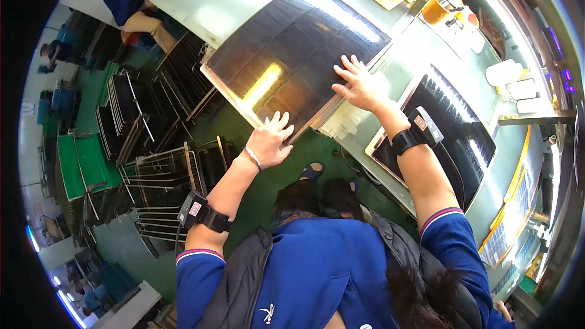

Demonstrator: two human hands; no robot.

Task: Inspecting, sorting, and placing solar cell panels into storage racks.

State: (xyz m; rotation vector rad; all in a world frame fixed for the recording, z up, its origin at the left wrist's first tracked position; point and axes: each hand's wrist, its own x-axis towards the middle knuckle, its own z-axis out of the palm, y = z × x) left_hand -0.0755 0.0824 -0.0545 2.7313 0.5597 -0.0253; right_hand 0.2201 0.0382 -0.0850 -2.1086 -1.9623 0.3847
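Note:
A large dark glossy panel (292,42) with a faint grid of rectangles and a pale edge lies in front of me, its near corner reaching past the bench edge. My left hand (270,141) rests at that near corner, fingers apart and touching the surface; its underside is hidden. On the panel's right edge lies my right hand (361,85), fingers spread on the surface. Neither hand visibly holds anything. Close to my right forearm, a second dark panel (451,115) lies on the bench.
The pale green bench (347,123) runs along my right. A container of amber liquid (434,10) and white rolls (503,73) stand on it. Wire racks (161,173) with dark panels fill the left, near a green surface (88,164). A seated person (131,0) is at the far left.

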